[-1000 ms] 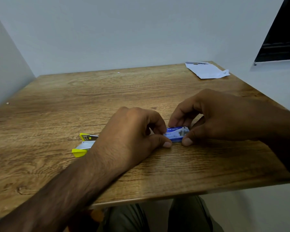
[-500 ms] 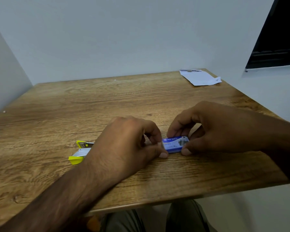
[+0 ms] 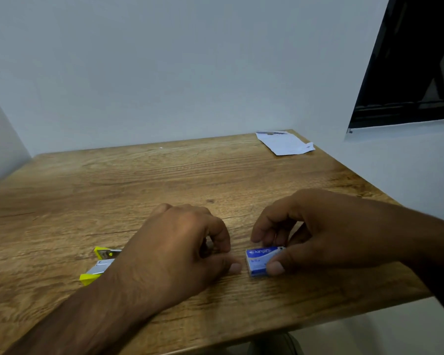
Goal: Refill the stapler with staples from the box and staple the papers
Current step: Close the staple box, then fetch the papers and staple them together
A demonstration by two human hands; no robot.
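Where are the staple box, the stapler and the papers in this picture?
staple box (image 3: 260, 257): head view, on its blue printed top face.
stapler (image 3: 98, 270): head view, on the silver metal middle, between the yellow ends.
papers (image 3: 283, 144): head view, on the white sheet at the table's far right corner.

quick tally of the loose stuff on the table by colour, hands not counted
yellow: 1, the stapler, lying open beside the left forearm
blue: 1, the staple box, pinched in the right hand
white: 1, the papers at the far right corner, counted as one bundle since separate sheets cannot be told apart
total: 3
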